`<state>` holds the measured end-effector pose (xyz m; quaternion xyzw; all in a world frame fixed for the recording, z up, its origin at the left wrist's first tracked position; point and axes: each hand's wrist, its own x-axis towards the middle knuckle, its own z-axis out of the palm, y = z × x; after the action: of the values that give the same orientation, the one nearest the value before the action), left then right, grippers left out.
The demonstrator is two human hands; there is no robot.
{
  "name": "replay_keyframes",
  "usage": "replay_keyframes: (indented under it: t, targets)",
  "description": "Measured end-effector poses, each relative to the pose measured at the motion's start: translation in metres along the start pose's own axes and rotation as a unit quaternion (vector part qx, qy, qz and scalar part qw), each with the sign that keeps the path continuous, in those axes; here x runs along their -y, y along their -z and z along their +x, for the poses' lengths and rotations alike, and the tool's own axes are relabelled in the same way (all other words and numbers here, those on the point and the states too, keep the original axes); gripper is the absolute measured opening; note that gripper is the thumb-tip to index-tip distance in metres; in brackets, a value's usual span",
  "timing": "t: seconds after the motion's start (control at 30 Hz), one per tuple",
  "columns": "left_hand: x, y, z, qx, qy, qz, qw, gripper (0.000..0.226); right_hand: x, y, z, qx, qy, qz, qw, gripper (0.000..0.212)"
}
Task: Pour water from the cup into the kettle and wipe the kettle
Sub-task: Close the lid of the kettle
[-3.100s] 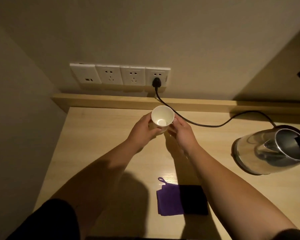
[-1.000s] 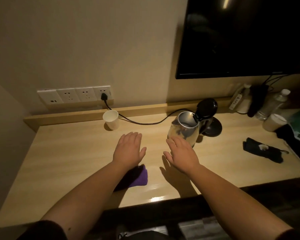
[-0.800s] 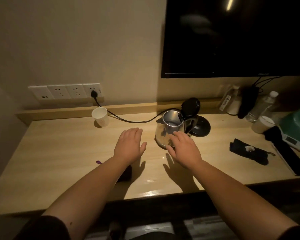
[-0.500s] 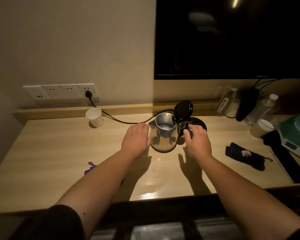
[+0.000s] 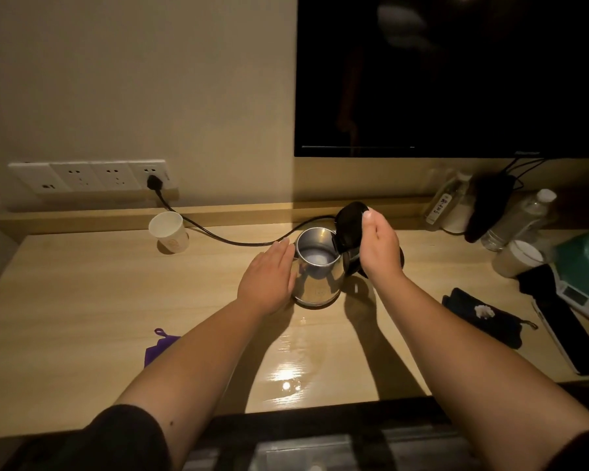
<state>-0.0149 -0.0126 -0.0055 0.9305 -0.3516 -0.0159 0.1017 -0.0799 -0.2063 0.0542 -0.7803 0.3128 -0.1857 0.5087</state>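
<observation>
A steel kettle stands mid-table, its mouth open and a little water showing at the bottom. Its black lid is tipped up at the back right. My left hand lies flat against the kettle's left side. My right hand cups the raised lid from the right, fingertips at its top edge. The white paper cup stands upright at the back left, apart from both hands. A purple cloth lies near the front, mostly hidden under my left forearm.
A black cord runs from the wall socket strip across the wooden table to behind the kettle. A dark TV hangs above. Bottles, a black pouch and other clutter crowd the right end.
The cup was set down at the back left. Both hands moved to the kettle; my right hand rose from the handle area onto the upright lid, and my left hand stays on the kettle's side.
</observation>
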Motion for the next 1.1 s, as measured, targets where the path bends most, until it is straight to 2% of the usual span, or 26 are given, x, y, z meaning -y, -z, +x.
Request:
replay_keyframes:
  t: [0.13,0.23,0.33,0.43,0.5,1.1]
  targets:
    - [0.002,-0.004,-0.001,-0.005,0.003,-0.005,1.0,0.061,0.004,-0.014,-0.005,0.025,0.068,-0.024,0.997,0.043]
    - [0.002,-0.005,-0.001,-0.007,-0.001,-0.006,1.0,0.062,0.001,-0.026,-0.008,0.061,0.146,-0.143,0.977,0.049]
    - [0.002,-0.007,-0.001,-0.007,0.001,-0.001,1.0,0.063,-0.008,-0.035,-0.011,0.1,0.218,-0.27,0.932,0.049]
    - [0.004,-0.008,-0.001,-0.002,0.002,-0.003,1.0,0.065,-0.024,-0.044,-0.011,0.128,0.296,-0.391,0.862,0.047]
    - [0.005,-0.008,-0.001,-0.001,-0.001,-0.004,1.0,0.065,-0.028,-0.046,-0.01,0.126,0.311,-0.422,0.842,0.046]
    - [0.003,-0.01,-0.001,-0.006,0.011,-0.017,1.0,0.068,-0.029,-0.048,-0.01,0.123,0.295,-0.42,0.849,0.045]
